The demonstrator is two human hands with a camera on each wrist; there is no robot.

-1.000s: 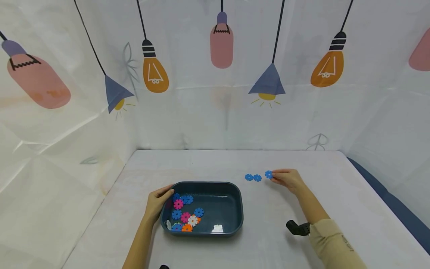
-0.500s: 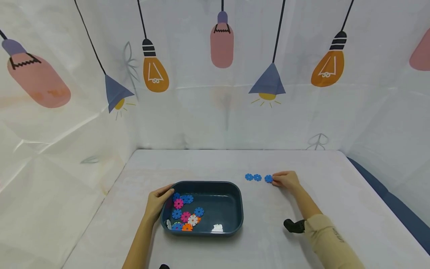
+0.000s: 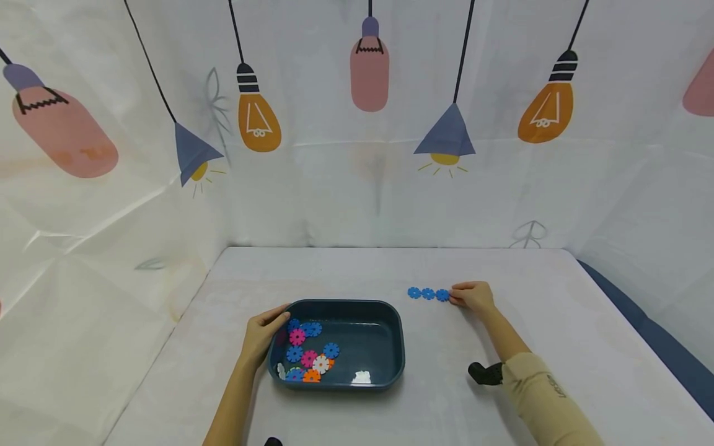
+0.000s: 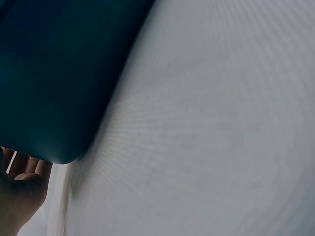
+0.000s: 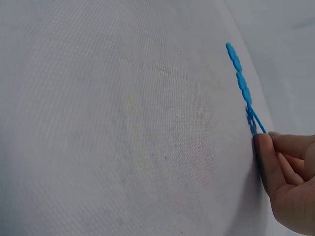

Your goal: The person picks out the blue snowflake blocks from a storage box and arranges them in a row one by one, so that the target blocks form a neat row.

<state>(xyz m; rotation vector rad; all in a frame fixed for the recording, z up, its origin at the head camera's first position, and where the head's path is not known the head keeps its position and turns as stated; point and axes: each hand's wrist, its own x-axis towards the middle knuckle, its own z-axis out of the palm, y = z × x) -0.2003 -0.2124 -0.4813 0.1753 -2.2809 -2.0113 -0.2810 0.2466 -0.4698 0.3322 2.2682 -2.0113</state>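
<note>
My right hand (image 3: 473, 296) pinches a blue snowflake disc (image 3: 442, 295) between thumb and fingers at the end of a short row. Two more blue discs (image 3: 421, 293) lie flat on the table to its left. In the right wrist view the pinched disc (image 5: 258, 120) tilts up from the table, its far edge at the row. My left hand (image 3: 261, 334) grips the left rim of a dark teal tray (image 3: 370, 347), thumb over the edge. Blue, pink, white and orange discs (image 3: 308, 358) lie in the tray's left half. The left wrist view shows the tray's outer side (image 4: 59, 73).
The white table (image 3: 312, 272) runs back to a white sheet (image 3: 334, 198) printed with lamps and bulbs. A black wrist mount (image 3: 485, 374) sticks out by the right sleeve (image 3: 549, 396). Dark blue material (image 3: 641, 316) shows beyond the table's right edge.
My right hand has lowered the pinched blue disc and moved it left, from a gap beside the two-disc row up against its end. The left hand and tray have stayed in place.
</note>
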